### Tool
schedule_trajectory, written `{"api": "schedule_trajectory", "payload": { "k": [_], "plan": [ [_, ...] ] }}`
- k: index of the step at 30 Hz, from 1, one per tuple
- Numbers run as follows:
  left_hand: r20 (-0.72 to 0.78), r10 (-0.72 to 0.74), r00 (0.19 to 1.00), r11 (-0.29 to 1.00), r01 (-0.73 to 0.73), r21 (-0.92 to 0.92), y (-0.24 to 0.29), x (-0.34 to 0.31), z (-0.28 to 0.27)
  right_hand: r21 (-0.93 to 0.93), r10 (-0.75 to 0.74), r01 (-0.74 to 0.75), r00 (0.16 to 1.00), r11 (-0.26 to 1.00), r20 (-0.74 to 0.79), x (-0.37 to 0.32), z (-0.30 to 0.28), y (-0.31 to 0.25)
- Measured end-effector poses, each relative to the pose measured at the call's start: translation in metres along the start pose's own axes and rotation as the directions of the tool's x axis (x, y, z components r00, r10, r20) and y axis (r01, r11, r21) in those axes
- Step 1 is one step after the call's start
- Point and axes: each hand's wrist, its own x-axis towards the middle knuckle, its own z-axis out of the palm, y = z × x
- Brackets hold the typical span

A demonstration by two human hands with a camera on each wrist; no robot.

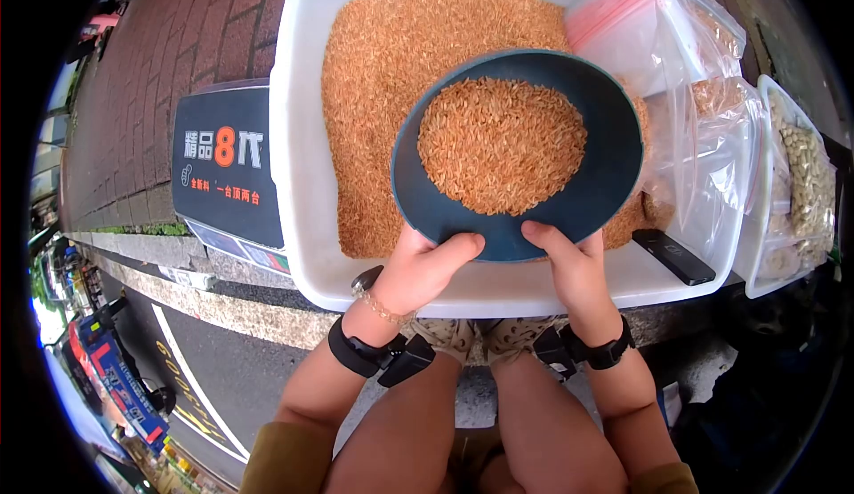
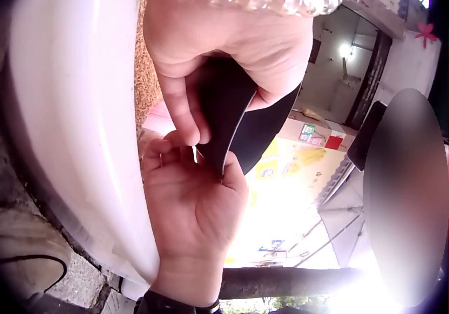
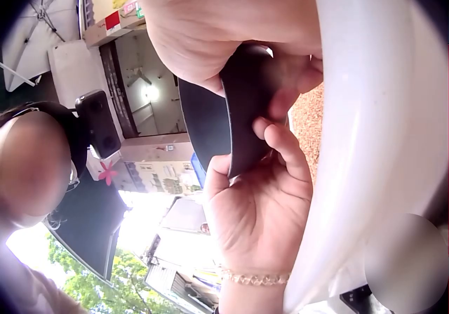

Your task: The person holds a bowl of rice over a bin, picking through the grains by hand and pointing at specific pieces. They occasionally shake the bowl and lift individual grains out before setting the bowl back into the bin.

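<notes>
Both hands hold a dark blue-grey bowl (image 1: 498, 224) above a white tub (image 1: 307, 138) of reddish-brown grain (image 1: 374, 67); a heap of the same grain (image 1: 503, 143) lies in the bowl. My left hand (image 1: 414, 272) grips the near rim on its left side, thumb on top and fingers beneath. Just to its right, my right hand (image 1: 574, 272) grips the rim the same way. In both wrist views, the fingers curl under the dark bowl (image 2: 221, 114) (image 3: 245, 110).
Clear plastic bags (image 1: 703, 147) and a black device (image 1: 673, 257) lie at the tub's right side. A black printed box (image 1: 222, 152) stands left of it. At the far right is a white tray (image 1: 758, 272) with pale pieces.
</notes>
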Motion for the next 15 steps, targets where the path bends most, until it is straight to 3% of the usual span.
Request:
{"api": "schedule_trajectory", "payload": {
  "k": [15],
  "plan": [
    [-0.008,-0.023,1.0,0.999,0.023,0.032,0.0027,-0.001,0.0002,0.0,-0.007,0.007,1.0,1.0,0.018,0.0011,-0.0006,-0.0002]
  ]
}}
